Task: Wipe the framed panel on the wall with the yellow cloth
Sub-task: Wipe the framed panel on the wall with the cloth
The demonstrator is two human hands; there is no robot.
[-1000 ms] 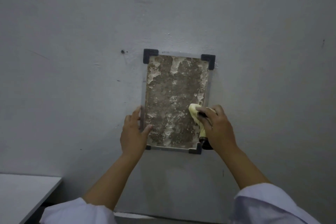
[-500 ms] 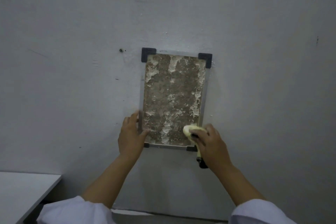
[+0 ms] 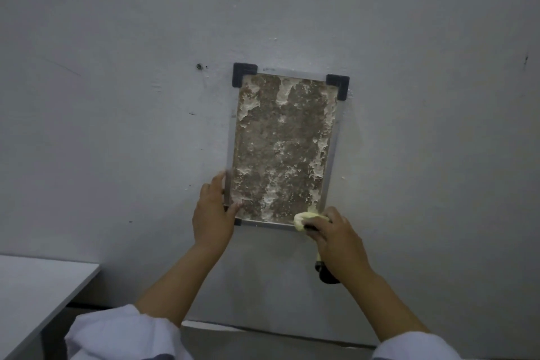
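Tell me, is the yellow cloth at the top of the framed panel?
No, the yellow cloth is at the framed panel's lower right corner.

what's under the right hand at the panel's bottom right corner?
The right hand presses the yellow cloth on the framed panel at its lower right. A dark, yellow-necked object sticks out below the hand. That corner of the panel is covered.

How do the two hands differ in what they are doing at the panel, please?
The left hand is bare and rests on the panel's lower left edge, while the right hand grips a yellow cloth at the lower right corner. The left hand's fingers are spread, whereas the right hand's are curled. Both touch the panel's bottom end.
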